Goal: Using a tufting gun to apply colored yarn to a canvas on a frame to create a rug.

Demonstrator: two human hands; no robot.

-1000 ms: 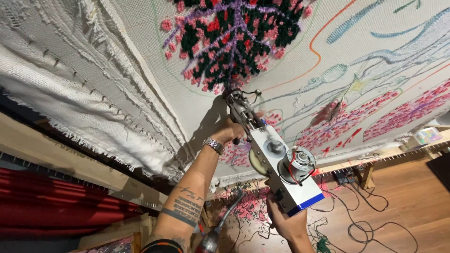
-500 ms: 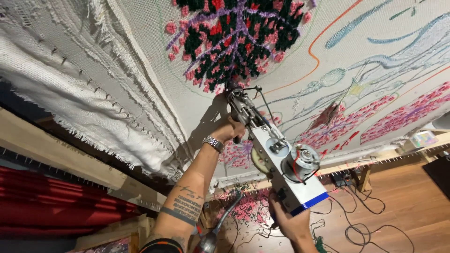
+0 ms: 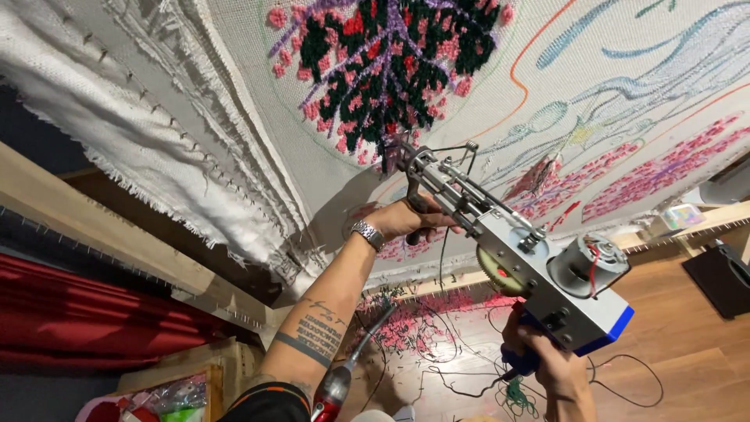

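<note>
Grey metal tufting gun with a blue base (image 3: pixel 531 273) runs long-ways up-left from the right hand (image 3: pixel 547 367), whose grip is wrapped tight around the blue handle, to its needle tip touching the white stretched backing cloth (image 3: pixel 258 141) just below the red, black and purple tufted patch (image 3: pixel 383 70). Left hand (image 3: pixel 410 219) is nearer the tip, fingers closed round the front handle. Needle contact is hard to make out, and the right hand is cut off at the bottom edge.

A red draped curtain (image 3: pixel 86 312) hung below the pale wooden frame beam (image 3: pixel 117 250); pink yarn scraps (image 3: pixel 422 320) littered the brown wooden floor (image 3: pixel 672 344).
</note>
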